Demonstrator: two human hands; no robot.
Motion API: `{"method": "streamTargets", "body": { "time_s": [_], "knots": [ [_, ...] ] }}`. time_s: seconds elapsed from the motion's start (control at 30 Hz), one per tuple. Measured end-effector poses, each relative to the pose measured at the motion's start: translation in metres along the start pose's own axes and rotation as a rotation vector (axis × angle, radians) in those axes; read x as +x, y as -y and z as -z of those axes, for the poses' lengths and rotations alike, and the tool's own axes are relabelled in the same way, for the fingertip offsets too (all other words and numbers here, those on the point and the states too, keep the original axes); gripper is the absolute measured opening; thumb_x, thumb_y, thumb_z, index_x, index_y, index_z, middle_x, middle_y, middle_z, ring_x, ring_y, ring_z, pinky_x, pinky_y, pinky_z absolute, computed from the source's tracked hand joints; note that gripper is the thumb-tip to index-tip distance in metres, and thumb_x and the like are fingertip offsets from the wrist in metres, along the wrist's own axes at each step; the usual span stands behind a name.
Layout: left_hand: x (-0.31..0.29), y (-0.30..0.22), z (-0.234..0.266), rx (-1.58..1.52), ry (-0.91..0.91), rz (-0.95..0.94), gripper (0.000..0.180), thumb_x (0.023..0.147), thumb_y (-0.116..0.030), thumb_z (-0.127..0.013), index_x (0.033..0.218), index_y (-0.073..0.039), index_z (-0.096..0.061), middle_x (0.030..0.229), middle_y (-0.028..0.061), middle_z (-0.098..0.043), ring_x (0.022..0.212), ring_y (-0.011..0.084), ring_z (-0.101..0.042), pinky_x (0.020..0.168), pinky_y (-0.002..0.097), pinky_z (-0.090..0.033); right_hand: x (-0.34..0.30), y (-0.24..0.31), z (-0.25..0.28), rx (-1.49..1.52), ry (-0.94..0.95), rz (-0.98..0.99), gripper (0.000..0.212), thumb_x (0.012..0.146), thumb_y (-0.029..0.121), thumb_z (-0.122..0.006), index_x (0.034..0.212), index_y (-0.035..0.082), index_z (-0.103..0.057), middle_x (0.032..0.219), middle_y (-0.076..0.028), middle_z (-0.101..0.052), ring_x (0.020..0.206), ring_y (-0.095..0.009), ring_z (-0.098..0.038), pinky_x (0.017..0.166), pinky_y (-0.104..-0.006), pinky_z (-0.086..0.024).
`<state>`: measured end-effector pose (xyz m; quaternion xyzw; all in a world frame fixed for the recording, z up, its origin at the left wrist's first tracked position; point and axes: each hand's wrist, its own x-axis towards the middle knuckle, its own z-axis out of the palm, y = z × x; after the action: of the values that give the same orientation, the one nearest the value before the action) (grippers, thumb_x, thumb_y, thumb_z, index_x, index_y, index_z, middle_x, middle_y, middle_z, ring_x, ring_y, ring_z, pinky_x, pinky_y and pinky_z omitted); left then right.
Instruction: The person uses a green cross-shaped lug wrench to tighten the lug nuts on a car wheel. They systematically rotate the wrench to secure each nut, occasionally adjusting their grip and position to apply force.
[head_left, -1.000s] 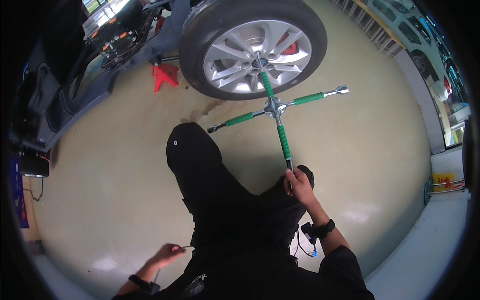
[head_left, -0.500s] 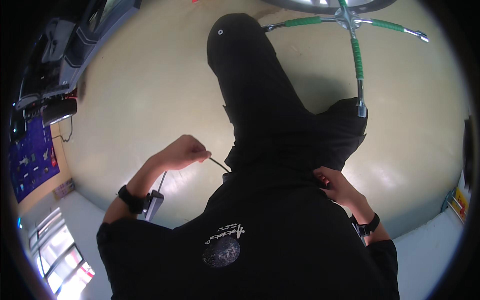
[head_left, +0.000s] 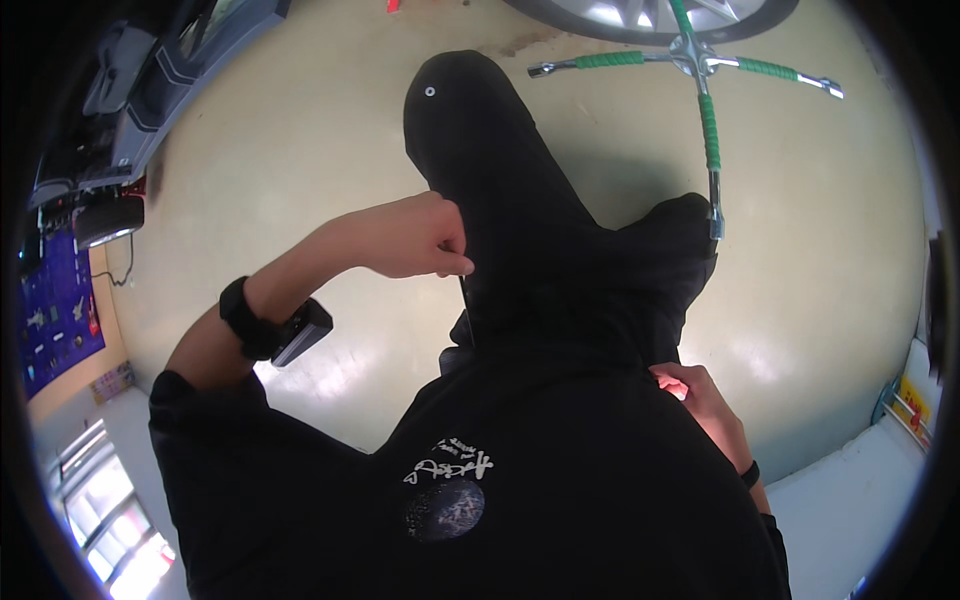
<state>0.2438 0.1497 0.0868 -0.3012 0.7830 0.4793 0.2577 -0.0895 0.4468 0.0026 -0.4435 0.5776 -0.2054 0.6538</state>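
Note:
My left hand [head_left: 415, 238] is closed in a pinch above my left thigh, with a thin black cord [head_left: 464, 292] running down from its fingertips toward my waist. The cord's lower end is lost against my black trousers [head_left: 520, 210]. At my right hip, my right hand [head_left: 700, 397] has its fingers curled in against the edge of my black shirt [head_left: 560, 450]; whatever lies in them is hidden. A dark box-shaped device [head_left: 303, 332] sits at my left wrist by a black strap [head_left: 245, 320].
A four-way lug wrench [head_left: 692, 56] with green grips stands in front of a wheel [head_left: 640, 15], its near arm by my right knee. A grey vehicle [head_left: 150, 110] is at the far left, beside a blue tool panel [head_left: 60, 310]. Pale floor [head_left: 300, 160] surrounds me.
My left hand has moved forward and right over my thigh, drawing the cord up with it. My right hand has shifted slightly toward me. The view has tilted, showing more of the wheel.

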Motion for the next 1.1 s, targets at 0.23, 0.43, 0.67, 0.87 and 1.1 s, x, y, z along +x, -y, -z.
{"method": "streamTargets", "body": {
  "time_s": [0.23, 0.43, 0.67, 0.87, 1.1],
  "knots": [
    [-0.013, 0.026, -0.002, -0.022, -0.012, 0.161, 0.033, 0.088, -0.024, -0.060, 0.072, 0.003, -0.067, 0.058, 0.0112, -0.059, 0.052, 0.0191, -0.053, 0.054, 0.0332, -0.042, -0.004, -0.013, -0.008, 0.242, -0.054, -0.154, 0.031, 0.078, 0.001, -0.073, 0.107, -0.004, -0.062, 0.084, 0.000, -0.064, 0.073, -0.006, -0.055, 0.069, -0.0185, -0.044],
    [0.033, -0.004, 0.001, 0.073, 0.099, -0.028, 0.031, 0.088, -0.023, -0.061, 0.074, 0.004, -0.066, 0.057, 0.0132, -0.057, 0.054, 0.0229, -0.055, 0.053, 0.0355, -0.042, -0.008, -0.031, -0.003, 0.373, -0.064, -0.108, 0.032, 0.074, -0.004, -0.075, 0.103, -0.003, -0.063, 0.082, 0.003, -0.063, 0.074, -0.003, -0.054, 0.070, -0.0172, -0.044],
    [0.056, -0.038, 0.021, 0.248, 0.196, 0.009, 0.029, 0.087, -0.023, -0.062, 0.074, 0.002, -0.067, 0.058, 0.0128, -0.059, 0.056, 0.0245, -0.058, 0.057, 0.0370, -0.045, -0.011, -0.044, 0.005, 0.548, -0.133, -0.113, 0.028, 0.074, -0.006, -0.073, 0.100, -0.003, -0.064, 0.087, -0.002, -0.066, 0.081, -0.007, -0.062, 0.076, -0.0196, -0.048],
    [0.015, 0.042, -0.009, 0.077, 0.089, 0.069, 0.023, 0.086, -0.023, -0.064, 0.081, -0.001, -0.068, 0.072, 0.0118, -0.065, 0.072, 0.0252, -0.065, 0.068, 0.0353, -0.050, 0.003, -0.013, 0.038, 0.206, -0.105, -0.029, 0.021, 0.077, -0.008, -0.065, 0.098, -0.003, -0.064, 0.088, -0.007, -0.068, 0.084, -0.012, -0.065, 0.077, -0.0237, -0.051],
    [0.012, -0.068, 0.043, 0.031, -0.262, -0.176, 0.017, 0.089, -0.011, -0.060, 0.103, -0.001, -0.061, 0.095, 0.0122, -0.064, 0.090, 0.0261, -0.064, 0.079, 0.0351, -0.050, 0.081, 0.010, 0.145, 0.196, -0.577, 0.167, 0.031, 0.095, 0.024, -0.057, 0.109, -0.004, -0.058, 0.093, -0.008, -0.065, 0.083, -0.012, -0.059, 0.074, -0.0258, -0.048]
  ]
}}
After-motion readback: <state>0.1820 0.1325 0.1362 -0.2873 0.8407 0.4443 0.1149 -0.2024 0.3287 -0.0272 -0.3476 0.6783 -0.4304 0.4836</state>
